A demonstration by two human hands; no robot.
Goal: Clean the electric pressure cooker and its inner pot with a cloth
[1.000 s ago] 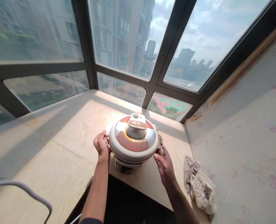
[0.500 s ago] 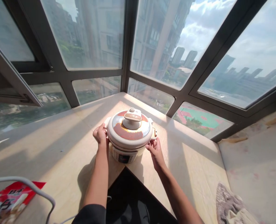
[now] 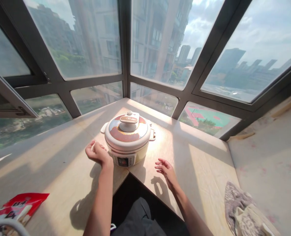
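A cream electric pressure cooker (image 3: 129, 147) stands upright on the pale counter, near its inner corner. Its lid (image 3: 115, 131) is on, with a brown-topped knob (image 3: 129, 120) in the middle, and a dark control panel (image 3: 123, 162) faces me. Just left of the cooker, my left hand (image 3: 97, 152) is raised with loosely curled fingers, holding nothing. To the right and nearer to me, my right hand (image 3: 166, 170) hovers over the counter, fingers apart and bent, also holding nothing. Both side handles are free of my hands.
Tall windows (image 3: 125, 49) in dark frames meet behind the counter (image 3: 184, 157). A red food packet (image 3: 34, 201) and a grey cable or tube (image 3: 7, 223) lie at the lower left. Crumpled patterned cloth (image 3: 243, 206) sits by the right wall. An open window sash (image 3: 12, 98) juts in at left.
Both hands have let go of the cooker's side handles and drawn back from it, the right one farther. The cooker stands on the counter, and my view has shifted slightly.
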